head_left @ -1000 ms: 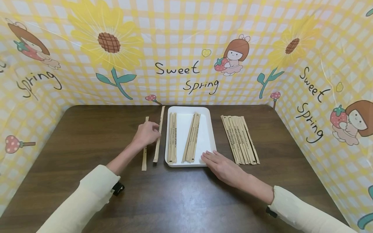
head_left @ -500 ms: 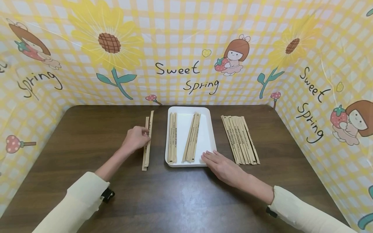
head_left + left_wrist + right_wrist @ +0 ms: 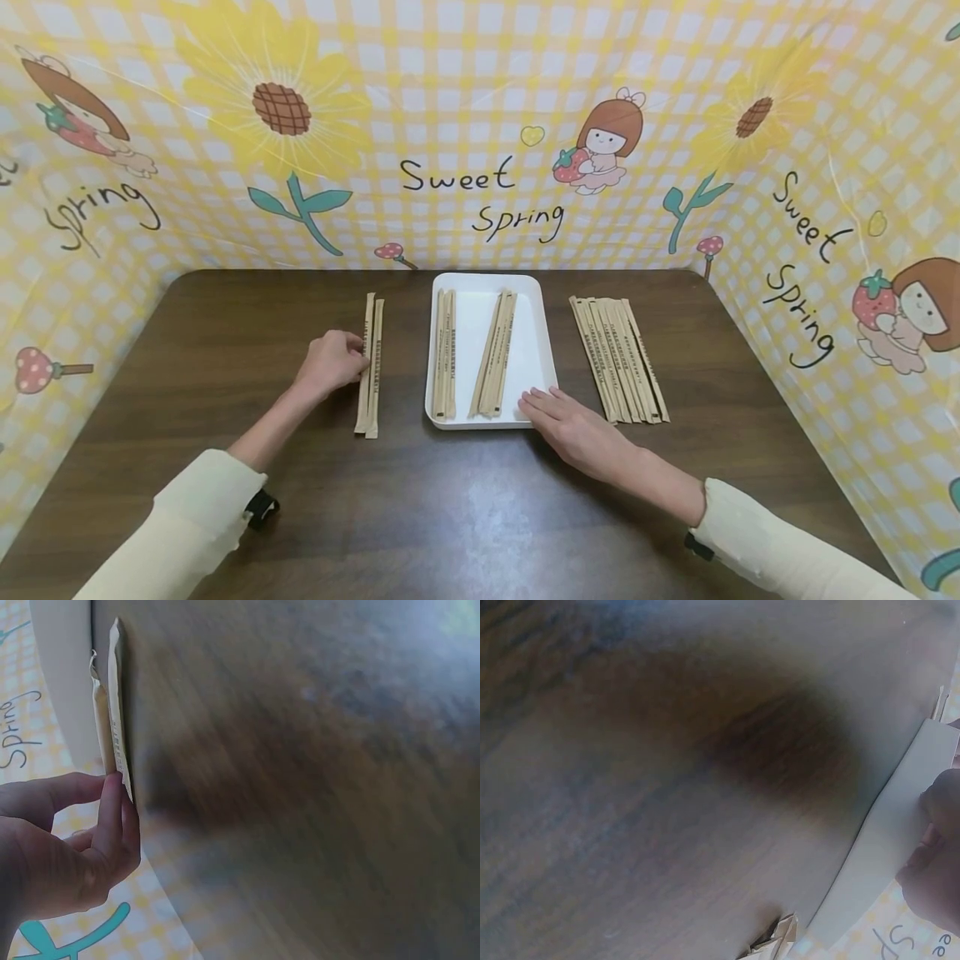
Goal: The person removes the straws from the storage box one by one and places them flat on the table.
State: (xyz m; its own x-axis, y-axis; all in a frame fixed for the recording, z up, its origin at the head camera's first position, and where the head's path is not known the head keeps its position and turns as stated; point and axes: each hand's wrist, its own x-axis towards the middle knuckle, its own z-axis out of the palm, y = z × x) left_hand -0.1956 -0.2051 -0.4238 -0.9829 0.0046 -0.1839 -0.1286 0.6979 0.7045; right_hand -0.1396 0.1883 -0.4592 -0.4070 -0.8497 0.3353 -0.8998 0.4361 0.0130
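My left hand (image 3: 332, 365) pinches a paper-wrapped straw (image 3: 362, 404) between thumb and fingers, left of the tray. Close along its right side lies a second wrapped straw (image 3: 377, 371) on the table. Both straws also show in the left wrist view, by the fingertips of the left hand (image 3: 82, 847). My right hand (image 3: 581, 437) rests with extended fingers on the near right corner of a white tray (image 3: 472, 312). In the right wrist view, that hand (image 3: 937, 855) is partly cut off beside the tray wall (image 3: 877, 847).
Inside the tray lie two groups of wrapped straws, one along the left side (image 3: 446, 358) and a slanted one (image 3: 493, 358) nearer the middle. To the tray's right, several more wrapped straws (image 3: 618, 358) lie side by side. Patterned cloth (image 3: 450, 100) walls in the brown table (image 3: 465, 517).
The left hand has moved left with its straw, from near the tray, across the lying straw to that straw's left side. The right hand and tray have stayed put.
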